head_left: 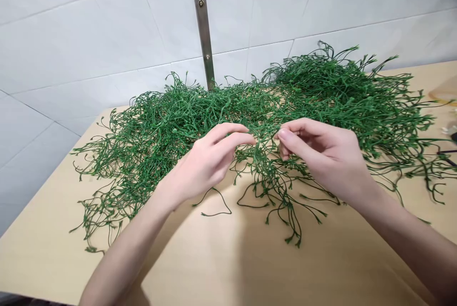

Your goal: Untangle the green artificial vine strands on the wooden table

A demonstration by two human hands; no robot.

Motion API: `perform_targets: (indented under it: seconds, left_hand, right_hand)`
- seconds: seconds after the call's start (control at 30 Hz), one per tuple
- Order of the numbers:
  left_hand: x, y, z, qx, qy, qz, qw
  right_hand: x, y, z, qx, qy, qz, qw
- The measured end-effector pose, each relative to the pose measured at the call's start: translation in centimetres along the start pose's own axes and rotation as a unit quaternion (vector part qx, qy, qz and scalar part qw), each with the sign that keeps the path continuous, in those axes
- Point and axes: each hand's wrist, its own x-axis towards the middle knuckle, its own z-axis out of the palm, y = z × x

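Note:
A large tangled heap of thin green artificial plant stems (171, 120) with small forked tips spreads over the table. My left hand (214, 156) reaches in above the front of the heap, its index and middle fingers stretched out and apart. Those fingertips come close to a loose clump of stems (266, 165); the thumb is hidden behind the hand. Just to the right, my right hand (321, 153) has thumb and index finger pinched together on what looks like the end of a green stem, mostly covered by the fingers.
The heap lies on a light wooden table (200, 258) against a white tiled wall (89, 34). An upright metal bar (204, 39) with bolts rises behind the stems. A few single stems (217, 206) lie nearer the front. At the right edge are a dark object and a translucent yellowish item (444, 93).

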Motion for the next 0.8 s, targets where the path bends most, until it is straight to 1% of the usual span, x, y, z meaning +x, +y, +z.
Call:
perform_targets:
  seconds: [0.1, 0.17, 0.23, 0.33, 0.43, 0.5, 0.57, 0.63, 0.73, 0.8]
  left_hand:
    - [0.10, 0.03, 0.22, -0.005, -0.042, -0.005, 0.999]
    - [0.11, 0.06, 0.46, -0.009, -0.058, 0.000, 0.998]
    - [0.08, 0.09, 0.68, -0.003, -0.069, 0.000, 0.998]
    - [0.04, 0.11, 0.90, 0.021, -0.073, -0.029, 0.997]
    - [0.04, -0.03, 1.01, 0.038, -0.058, -0.064, 0.996]
    - [0.03, -0.24, 1.04, 0.039, -0.038, -0.068, 0.996]
    - [0.04, -0.44, 1.01, 0.040, -0.009, -0.058, 0.997]
    - [0.08, -0.55, 0.91, 0.047, 0.021, -0.055, 0.997]
    - [0.23, -0.48, 0.67, 0.051, 0.057, -0.072, 0.994]
    - [0.33, -0.36, 0.52, 0.037, 0.061, -0.072, 0.995]
  right_hand:
    - [0.10, -0.02, -0.08, 0.038, -0.015, 0.018, 0.999]
    - [0.15, 0.07, -0.11, 0.047, -0.018, 0.025, 0.998]
    - [0.22, 0.17, -0.11, 0.051, -0.021, 0.033, 0.998]
    - [0.31, 0.19, -0.07, 0.061, -0.047, 0.043, 0.996]
    - [0.23, 0.04, 0.00, 0.066, -0.108, 0.053, 0.991]
    - [0.05, -0.08, 0.03, 0.047, -0.152, 0.046, 0.986]
    - [-0.15, -0.17, 0.04, 0.016, -0.173, 0.026, 0.984]
    - [-0.26, -0.16, 0.07, -0.011, -0.169, 0.011, 0.985]
    - [-0.19, 0.11, 0.23, -0.039, -0.140, 0.021, 0.989]
    - [-0.08, 0.47, 0.45, -0.039, -0.113, 0.033, 0.992]
